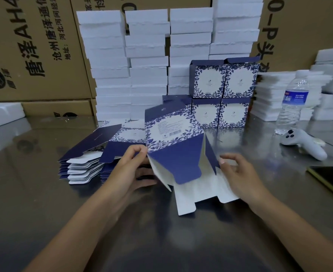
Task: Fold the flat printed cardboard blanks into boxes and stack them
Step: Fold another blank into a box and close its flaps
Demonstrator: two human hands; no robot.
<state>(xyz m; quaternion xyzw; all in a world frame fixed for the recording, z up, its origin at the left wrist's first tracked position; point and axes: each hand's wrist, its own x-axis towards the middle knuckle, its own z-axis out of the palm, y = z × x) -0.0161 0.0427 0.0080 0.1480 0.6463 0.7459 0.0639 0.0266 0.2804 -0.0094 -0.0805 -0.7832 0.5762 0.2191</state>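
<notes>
currently left hand (pixel 130 167) pinches the half-folded box (pixel 173 130) while right hand (pixel 238 173), loosely curled, holds nothing beside its flap.

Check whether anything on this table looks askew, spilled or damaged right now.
The pile of flat blanks beside the left hand is fanned out, edges stepped. The two upper folded boxes have top flaps standing open. Nothing looks spilled or torn.

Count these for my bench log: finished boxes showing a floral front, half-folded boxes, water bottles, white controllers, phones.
Finished boxes showing a floral front: 4
Half-folded box: 1
Water bottle: 1
White controller: 1
Phone: 1
Total: 8
</notes>
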